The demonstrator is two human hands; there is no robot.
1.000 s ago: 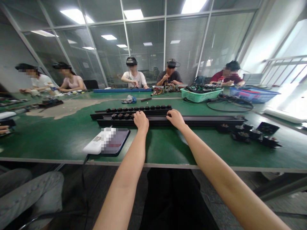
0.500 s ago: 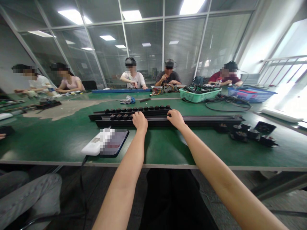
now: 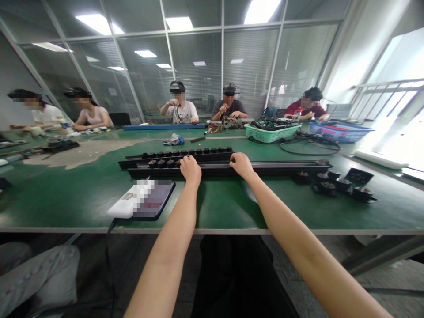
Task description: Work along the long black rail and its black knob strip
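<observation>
A long black rail (image 3: 278,169) with a channel along its top lies across the table in front of me. Several small round black units (image 3: 161,163) sit in a row at its left part. At the right end of that row, my left hand (image 3: 191,170) is closed over the rail; its fingertips are hidden, and I cannot make out what they hold. Farther right, my right hand (image 3: 241,164) grips the rail with curled fingers. Behind lies a second black rail (image 3: 132,158), lined with more of these units. Loose black units (image 3: 326,187) lie near the right end.
A white device (image 3: 124,207) and a dark phone-like slab (image 3: 159,198) lie at the near left. Beyond the rails are a grey-blue cloth (image 3: 173,140), a green basket (image 3: 273,132) of cables and a blue basket (image 3: 341,132). Several people sit around the table.
My view has shifted slightly, so the scene sits a little farther left. Both hands keep about the same place on the rail. A person opposite has raised a hand.
</observation>
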